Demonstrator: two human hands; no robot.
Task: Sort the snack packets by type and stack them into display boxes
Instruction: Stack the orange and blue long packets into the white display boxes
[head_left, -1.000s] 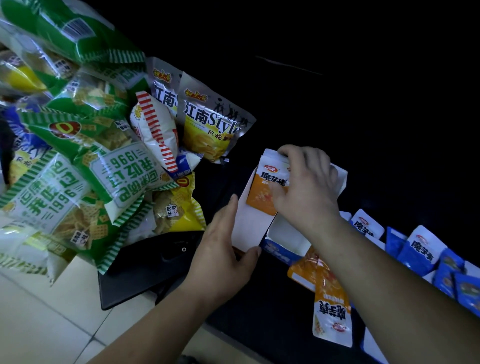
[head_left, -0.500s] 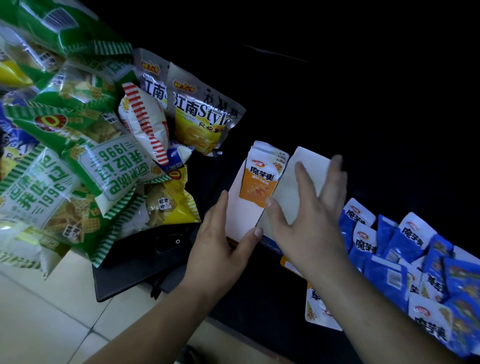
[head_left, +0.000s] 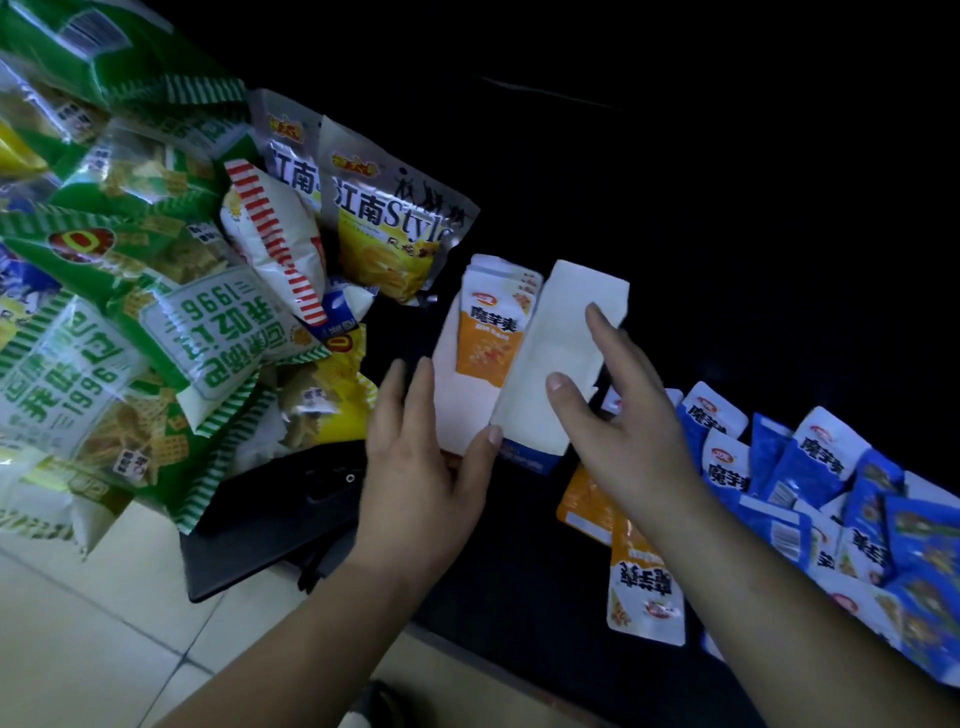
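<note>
Packing the orange batch. Braces the open display box (head_left: 566, 332) from the near side with the left hand (head_left: 415, 467): fingers straight and together along the left flap, thumb tip touching the box's near edge, gripping nothing. Spreads the right hand (head_left: 623, 415) over the right flap, fingers straight and apart, thumb pad on the white card, likewise holding nothing. Has a stack of orange konjac packets (head_left: 488, 338) standing inside the box between the two flaps, tops fanned at the far end. Leaves loose orange packets (head_left: 644, 587) lying just beside the right forearm, and a heap of blue konjac packets (head_left: 821, 457) further right, not yet boxed. Looks like a gap between placements. Next, most likely: lift the right hand off the flap, pinch a loose orange packet by its edge, and slide it against the stack while holding the flaps apart. Worth steadying the light card box against tipping. Nothing to do yet with the big green crisp bags (head_left: 104, 364) heaped at the left.
</note>
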